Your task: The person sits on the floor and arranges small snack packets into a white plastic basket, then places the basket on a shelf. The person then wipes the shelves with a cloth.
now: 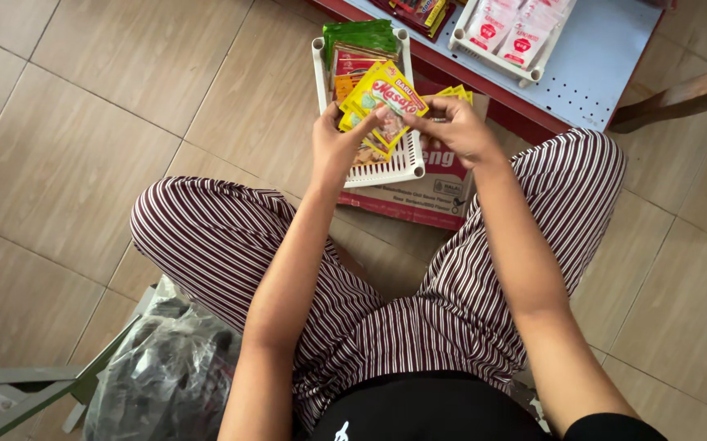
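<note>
My left hand (335,145) and my right hand (454,129) together hold a stack of yellow seasoning sachets (382,100) over a white plastic basket (402,167). The left hand grips the stack's lower left edge. The right hand pinches its right side. The basket also holds red sachets (352,67) and green sachets (359,34) at its far end. It rests on a red cardboard box (419,200) on the tiled floor, in front of my knees in striped trousers.
A low blue shelf (590,57) with a red edge stands ahead, carrying a white basket of white-and-red packets (510,31). A clear plastic bag (161,376) lies at my lower left beside a grey frame (18,384). A wooden leg (680,98) is at right.
</note>
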